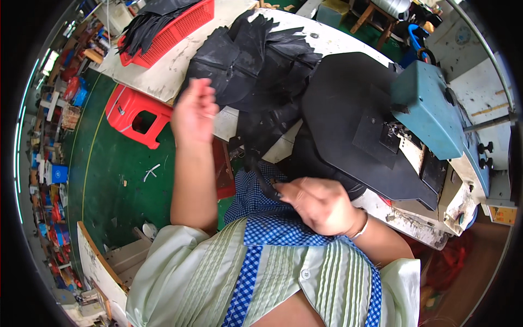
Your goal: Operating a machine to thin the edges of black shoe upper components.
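My right hand [321, 204] is pinched on the end of a black strip [261, 182], which hangs over my lap and runs up toward the black pieces on the table. My left hand [195, 111] is lifted at the left of those pieces, a little blurred, with its fingers loosely bent and apart. Nothing shows in it. Beyond it lies a heap of flat black pieces [229, 65], fanned and overlapping. To the right stands a blue-green sewing machine [430, 109] with a broad black work plate [348, 103] around its needle area.
A red plastic basket [174, 38] filled with black pieces sits on the white table [147, 82] at the far left. Below is a red stool [136, 117] on the green floor [131, 169]. Crowded shelves [54, 180] line the left side. A wooden stool [376, 22] stands behind the table.
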Motion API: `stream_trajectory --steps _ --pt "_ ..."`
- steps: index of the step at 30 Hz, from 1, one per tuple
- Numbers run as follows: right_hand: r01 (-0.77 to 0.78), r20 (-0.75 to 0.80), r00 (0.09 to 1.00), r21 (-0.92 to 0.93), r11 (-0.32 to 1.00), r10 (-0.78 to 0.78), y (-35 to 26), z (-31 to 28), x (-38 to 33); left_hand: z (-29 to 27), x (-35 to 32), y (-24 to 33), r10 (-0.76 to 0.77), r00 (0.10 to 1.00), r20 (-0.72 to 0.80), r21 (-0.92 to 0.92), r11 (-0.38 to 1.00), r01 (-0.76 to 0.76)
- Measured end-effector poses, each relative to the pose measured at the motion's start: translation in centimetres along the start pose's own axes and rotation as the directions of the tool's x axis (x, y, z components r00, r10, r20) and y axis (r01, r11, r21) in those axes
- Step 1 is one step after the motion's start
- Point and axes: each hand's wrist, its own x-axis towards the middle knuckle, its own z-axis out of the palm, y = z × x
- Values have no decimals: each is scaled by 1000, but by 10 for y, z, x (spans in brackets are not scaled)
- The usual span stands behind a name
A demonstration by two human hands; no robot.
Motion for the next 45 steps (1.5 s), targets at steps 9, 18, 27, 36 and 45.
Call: stream_trajectory --steps 9,18,27,36,45 --pt "-421 -292 881 -842 337 371 78 30 -113 -120 72 39 530 749 -397 589 773 -234" --pt "-700 -462 695 -263 664 550 40 5 -121 -112 180 8 487 870 -76 997 26 72" --pt "-72 -187 980 -641 765 -64 -10 -44 -91 55 44 37 245 925 290 448 820 -357" --pt "-127 -153 987 -618 776 40 -4 -80 -25 95 -103 -63 -118 782 612 410 893 -186" --pt "-309 -231 950 -594 743 210 -3 -94 -44 152 -82 -71 -117 199 973 212 111 -971"
